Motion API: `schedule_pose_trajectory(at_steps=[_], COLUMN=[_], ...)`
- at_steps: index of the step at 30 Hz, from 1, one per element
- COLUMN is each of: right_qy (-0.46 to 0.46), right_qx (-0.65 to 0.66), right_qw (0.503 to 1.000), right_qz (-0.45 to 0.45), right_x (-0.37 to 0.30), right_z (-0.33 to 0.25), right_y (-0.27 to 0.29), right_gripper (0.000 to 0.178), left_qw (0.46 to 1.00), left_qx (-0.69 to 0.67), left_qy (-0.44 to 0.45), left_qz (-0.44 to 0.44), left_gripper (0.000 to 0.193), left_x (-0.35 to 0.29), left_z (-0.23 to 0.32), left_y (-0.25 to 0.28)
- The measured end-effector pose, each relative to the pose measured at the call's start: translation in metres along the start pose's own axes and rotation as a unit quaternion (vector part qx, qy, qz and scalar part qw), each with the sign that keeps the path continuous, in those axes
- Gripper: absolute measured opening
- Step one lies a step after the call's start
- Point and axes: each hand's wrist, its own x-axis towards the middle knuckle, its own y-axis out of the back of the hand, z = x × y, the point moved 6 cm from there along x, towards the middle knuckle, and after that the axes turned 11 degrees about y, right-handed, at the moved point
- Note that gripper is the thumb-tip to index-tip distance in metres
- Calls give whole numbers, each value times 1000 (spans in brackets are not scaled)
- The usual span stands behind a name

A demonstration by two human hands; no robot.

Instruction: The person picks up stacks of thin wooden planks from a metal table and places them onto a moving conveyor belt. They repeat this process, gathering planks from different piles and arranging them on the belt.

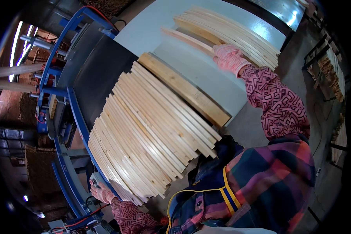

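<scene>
My right hand (229, 58), in a pink and white knit glove, is closed on the near end of a thin wooden strip (187, 40) over the pale table. Just beyond it lies a stack of similar strips (230, 33). At the lower left my left hand (101, 193), gloved alike, rests by a small grey control box (98, 178) with a red button on the blue frame. Its fingers reach toward the box, holding nothing that I can see. Between my hands spreads a wide row of pale strips (144, 128), their near ends uneven.
A thick wooden beam (187, 91) lies along the row's right side. The blue machine frame (76, 105) curves along the left, beside a dark flat bed (105, 70). Behind the strips stretches the pale tabletop (146, 27). Racks of wood (331, 74) stand at the far right.
</scene>
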Motion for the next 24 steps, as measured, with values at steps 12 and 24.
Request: schedule_pose_trajectory(at_steps=[12,24], right_qy=[228,237], right_qx=[22,145], right_qw=[973,961], right_qz=[17,11], right_x=[2,-22], right_z=[-97,-177], right_y=[-45,-64], right_gripper=[82,83], left_qw=[997,998], left_qx=[-6,37], left_qy=[-5,-39], left_qz=[-76,-12], left_gripper=[63,61], left_x=[13,17], left_z=[8,2], left_y=[6,0])
